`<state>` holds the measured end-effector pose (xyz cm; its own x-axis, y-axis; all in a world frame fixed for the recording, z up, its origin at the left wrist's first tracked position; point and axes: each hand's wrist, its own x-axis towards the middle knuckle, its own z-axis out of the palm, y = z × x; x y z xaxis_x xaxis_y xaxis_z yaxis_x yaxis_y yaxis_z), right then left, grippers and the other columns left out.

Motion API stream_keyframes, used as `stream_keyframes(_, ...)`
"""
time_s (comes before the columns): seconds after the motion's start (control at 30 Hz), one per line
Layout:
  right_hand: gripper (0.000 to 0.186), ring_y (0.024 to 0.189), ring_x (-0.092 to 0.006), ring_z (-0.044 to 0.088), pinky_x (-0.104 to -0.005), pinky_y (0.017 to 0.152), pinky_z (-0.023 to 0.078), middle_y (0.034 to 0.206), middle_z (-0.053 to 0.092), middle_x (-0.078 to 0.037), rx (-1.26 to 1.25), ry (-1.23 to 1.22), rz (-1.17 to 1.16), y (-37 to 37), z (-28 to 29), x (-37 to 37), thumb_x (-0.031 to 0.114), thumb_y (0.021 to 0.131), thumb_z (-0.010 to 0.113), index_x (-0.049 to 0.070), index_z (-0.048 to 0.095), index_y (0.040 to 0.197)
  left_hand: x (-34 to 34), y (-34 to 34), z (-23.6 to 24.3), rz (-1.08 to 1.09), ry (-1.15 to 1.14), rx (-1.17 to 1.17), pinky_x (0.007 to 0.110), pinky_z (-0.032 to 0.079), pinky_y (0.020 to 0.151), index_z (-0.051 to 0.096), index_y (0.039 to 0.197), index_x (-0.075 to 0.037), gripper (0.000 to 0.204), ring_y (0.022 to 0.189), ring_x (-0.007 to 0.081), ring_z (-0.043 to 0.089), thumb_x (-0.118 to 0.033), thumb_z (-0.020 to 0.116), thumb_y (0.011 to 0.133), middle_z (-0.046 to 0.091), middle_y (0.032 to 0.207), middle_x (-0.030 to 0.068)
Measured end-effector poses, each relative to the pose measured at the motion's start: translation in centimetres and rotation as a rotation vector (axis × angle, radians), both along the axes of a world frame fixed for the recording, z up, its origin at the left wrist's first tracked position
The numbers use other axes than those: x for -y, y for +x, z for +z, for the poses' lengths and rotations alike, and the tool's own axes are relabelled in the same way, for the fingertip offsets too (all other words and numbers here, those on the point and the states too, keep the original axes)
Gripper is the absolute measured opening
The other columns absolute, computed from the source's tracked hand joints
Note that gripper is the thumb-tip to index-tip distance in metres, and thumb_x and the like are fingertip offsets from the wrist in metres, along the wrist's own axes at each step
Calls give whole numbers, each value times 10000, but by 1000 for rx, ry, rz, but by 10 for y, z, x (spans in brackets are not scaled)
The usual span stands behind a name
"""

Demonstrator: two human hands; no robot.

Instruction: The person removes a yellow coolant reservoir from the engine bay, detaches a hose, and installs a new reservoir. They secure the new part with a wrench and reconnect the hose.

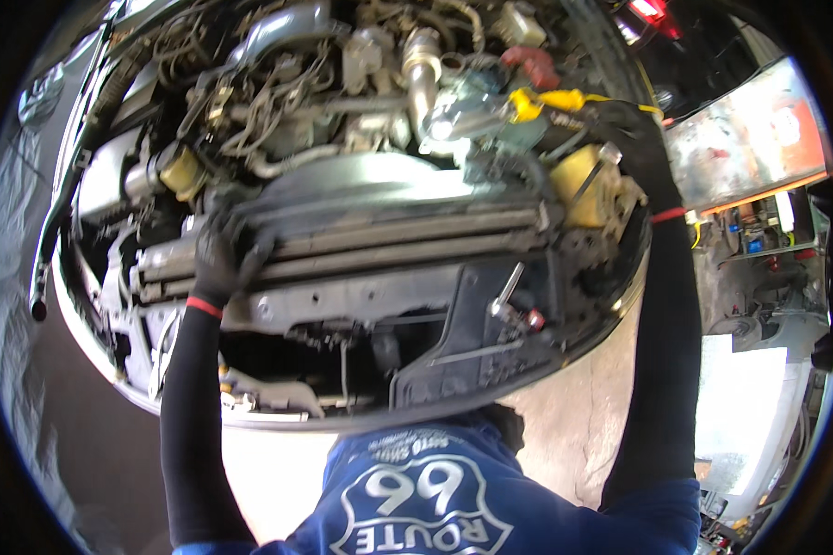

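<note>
My left hand (pixel 220 257), in a dark glove, lies over the left part of the radiator's upper support (pixel 370 242). Its fingers are spread and slightly blurred, with nothing visible in them. My right arm stretches far forward along the car's right side. At its end, my gloved right hand (pixel 627 139) is dark against the engine bay, beside a yellow-and-black object (pixel 548 104) whose kind I cannot make out. Its fingers do not show clearly, so a grip cannot be confirmed. Below that hand stands a yellowish plastic reservoir (pixel 578 185).
A shiny metal hand tool (pixel 509 289) with a red part lies on the black plastic panel (pixel 463 319) at the front. Hoses and a metal pipe (pixel 421 79) fill the engine bay. The car's curved front edge (pixel 287 425) runs before my body. A cluttered cart (pixel 754 268) stands at right.
</note>
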<state>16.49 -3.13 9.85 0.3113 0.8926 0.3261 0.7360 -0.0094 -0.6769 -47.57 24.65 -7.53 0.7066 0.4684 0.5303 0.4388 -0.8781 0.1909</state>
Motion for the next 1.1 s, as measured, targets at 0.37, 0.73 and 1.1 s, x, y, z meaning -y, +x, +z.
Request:
stream_keyframes(0.37, 310, 1023, -228, 692, -353, 917, 544, 1159, 713, -121, 273, -143, -466, -125, -22, 215, 82, 941, 760, 6, 685, 1232, 126, 27, 87, 133, -296, 275, 349, 520, 835, 591, 1428, -6, 505, 949, 237, 618, -104, 732, 953, 668, 1271, 143)
stream_keyframes(0.73, 325, 1046, -355, 697, -450, 929, 551, 1134, 720, -159, 480, 352, -464, 122, -31, 144, 174, 917, 787, 31, 696, 1194, 307, 78, 77, 360, -373, 381, 341, 489, 869, 574, 1427, 31, 505, 990, 231, 583, -47, 688, 942, 612, 1289, 159)
stream_keyframes(1.1, 368, 1161, -392, 656, -507, 1037, 504, 1222, 718, -161, 1047, 155, -77, 288, -29, 13, 110, 794, 720, 102, 735, 1162, 340, 218, 111, 313, -398, 267, 376, 566, 814, 596, 1366, 40, 557, 1013, 300, 633, -110, 753, 853, 599, 1200, 190)
